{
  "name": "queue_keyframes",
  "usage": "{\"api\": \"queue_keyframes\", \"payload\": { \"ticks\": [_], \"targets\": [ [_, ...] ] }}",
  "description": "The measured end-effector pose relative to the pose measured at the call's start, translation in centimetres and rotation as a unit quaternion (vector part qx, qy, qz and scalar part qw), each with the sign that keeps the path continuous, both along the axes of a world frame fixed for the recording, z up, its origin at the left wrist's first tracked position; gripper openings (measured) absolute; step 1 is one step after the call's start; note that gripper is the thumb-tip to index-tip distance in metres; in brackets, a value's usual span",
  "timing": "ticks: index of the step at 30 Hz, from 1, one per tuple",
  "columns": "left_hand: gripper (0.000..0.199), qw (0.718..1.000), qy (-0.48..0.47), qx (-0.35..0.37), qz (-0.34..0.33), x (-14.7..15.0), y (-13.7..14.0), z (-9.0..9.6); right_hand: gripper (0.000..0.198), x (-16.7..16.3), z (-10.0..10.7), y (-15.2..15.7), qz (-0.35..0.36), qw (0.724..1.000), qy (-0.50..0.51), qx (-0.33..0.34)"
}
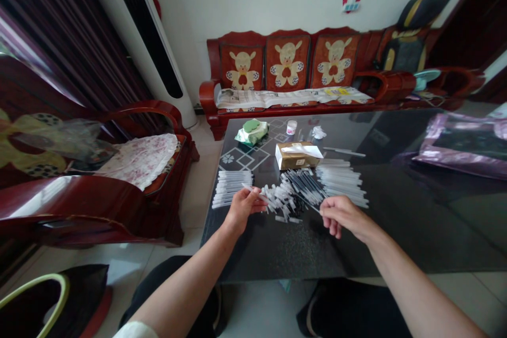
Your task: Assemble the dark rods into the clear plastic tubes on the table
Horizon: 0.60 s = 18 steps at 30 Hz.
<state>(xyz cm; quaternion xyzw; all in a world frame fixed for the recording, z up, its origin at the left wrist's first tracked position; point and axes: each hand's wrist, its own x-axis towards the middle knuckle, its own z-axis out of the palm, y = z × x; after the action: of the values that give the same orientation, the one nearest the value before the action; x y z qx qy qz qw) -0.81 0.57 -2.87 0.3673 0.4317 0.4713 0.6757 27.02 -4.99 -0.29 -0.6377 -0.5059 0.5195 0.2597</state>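
My left hand (pixel 244 208) pinches a whitish pen barrel (pixel 249 188) between thumb and fingers. My right hand (pixel 341 215) is closed at the end of a thin dark pen refill (pixel 313 207) that points toward the pile. Between the hands lies a heap of small translucent pen caps (pixel 279 196), with a few black pieces among them. Behind the heap, dark refills (pixel 306 185) lie in a slanted bundle. A row of whitish pens (pixel 233 185) is laid beside my left hand. More frosted white tubes (pixel 341 179) are stacked beyond my right hand.
The dark glossy table (pixel 396 222) bears a tissue box (pixel 299 156), a green wipes pack (pixel 252 131), a small white jar (pixel 291 127) and, at right, a purple plastic package (pixel 463 142). A wooden sofa (pixel 287 63) stands behind; a wooden armchair (pixel 158 216) is at left.
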Motion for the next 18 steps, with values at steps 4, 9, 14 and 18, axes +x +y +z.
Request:
{"api": "queue_keyframes", "payload": {
  "ticks": [4, 9, 14, 18],
  "targets": [
    [0.017, 0.998, -0.034, -0.029, 0.048, -0.5, 0.6, 0.1, 0.013, -1.0, 1.5, -0.9, 0.075, 0.995, 0.073, -0.006],
    [0.009, 0.994, -0.049, -0.055, 0.086, -1.0, 1.3, 0.3, 0.012, -1.5, 2.0, -1.2, 0.109, 0.992, 0.069, -0.012],
    [0.008, 0.994, -0.049, -0.058, 0.084, -0.8, 1.1, 0.7, 0.012, -1.2, 1.4, -1.2, 0.115, 0.991, 0.066, -0.01],
    [0.008, 0.994, -0.044, -0.058, 0.076, -0.5, 0.8, 0.9, 0.013, -1.4, 1.2, -1.1, 0.12, 0.991, 0.061, -0.008]
  ]
}}
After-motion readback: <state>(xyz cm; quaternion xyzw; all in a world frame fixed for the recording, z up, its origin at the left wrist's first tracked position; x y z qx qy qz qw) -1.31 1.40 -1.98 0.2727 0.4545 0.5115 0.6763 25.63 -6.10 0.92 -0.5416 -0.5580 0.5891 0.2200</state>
